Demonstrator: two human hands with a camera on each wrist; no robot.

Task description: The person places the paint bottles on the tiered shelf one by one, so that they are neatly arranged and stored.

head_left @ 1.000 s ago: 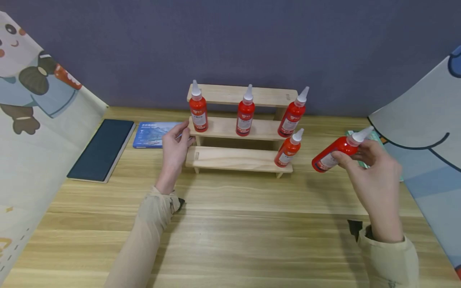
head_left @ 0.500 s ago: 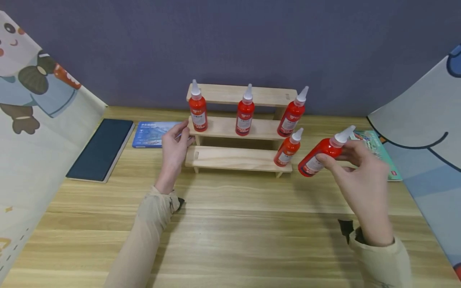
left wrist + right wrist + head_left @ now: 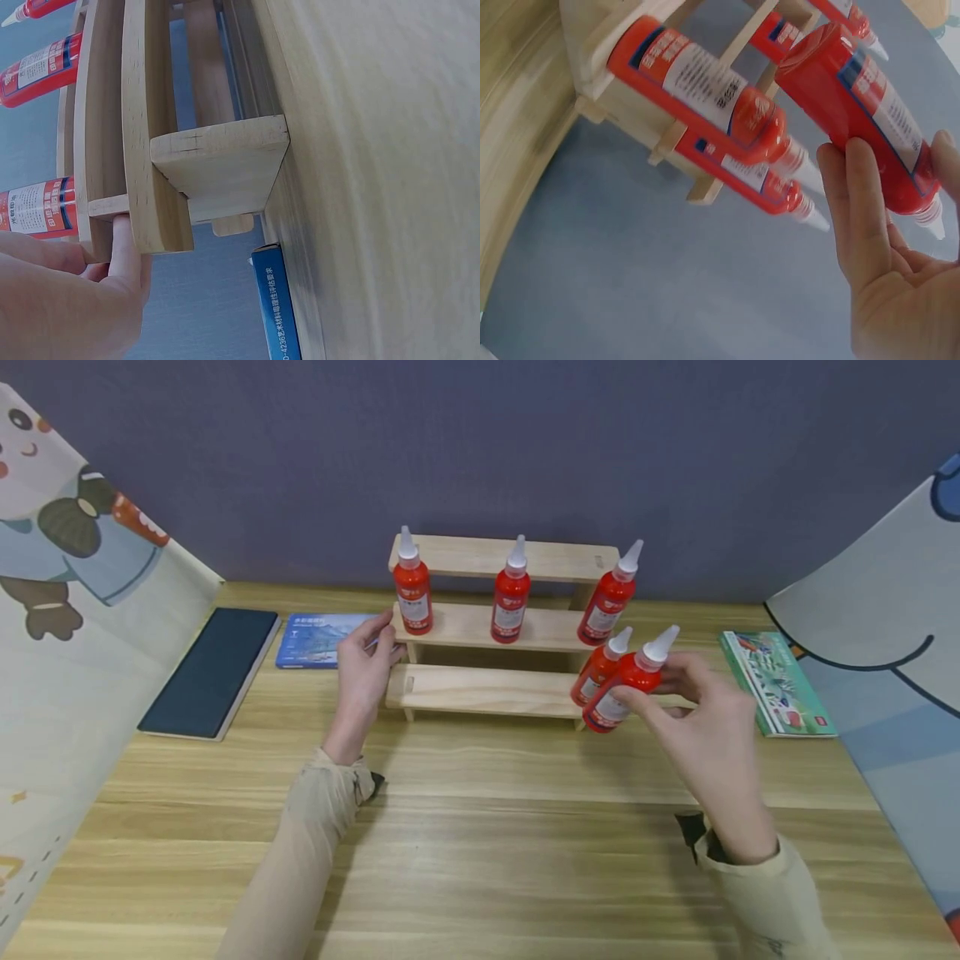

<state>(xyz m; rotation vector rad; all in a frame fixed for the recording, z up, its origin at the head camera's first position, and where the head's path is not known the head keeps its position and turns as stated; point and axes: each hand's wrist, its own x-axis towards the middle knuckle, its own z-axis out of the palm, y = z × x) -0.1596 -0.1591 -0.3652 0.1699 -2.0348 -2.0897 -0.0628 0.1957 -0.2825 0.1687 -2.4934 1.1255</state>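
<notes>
My right hand (image 3: 712,727) pinches a red squeeze bottle (image 3: 609,710) with a whitish pointed cap between thumb and fingers. It tilts in front of the right end of the wooden tiered rack (image 3: 487,689), overlapping an orange-red bottle (image 3: 588,682) on the lowest step. In the right wrist view the held bottle (image 3: 874,120) appears apart from that orange-red bottle (image 3: 705,90). Three more red bottles stand along the middle step, left (image 3: 413,602), centre (image 3: 511,603) and right (image 3: 606,608). My left hand (image 3: 363,672) grips the rack's left end, fingers curled around the board.
A dark notebook (image 3: 213,672) and a blue box (image 3: 318,641) lie left of the rack. To the right lies a green book (image 3: 783,685). A dark blue panel (image 3: 480,452) rises behind the rack, with printed cloth (image 3: 82,610) at the sides.
My right hand has carried the red squeeze bottle leftward to the rack's lowest step, uncovering the green book. My left hand has stayed on the rack.
</notes>
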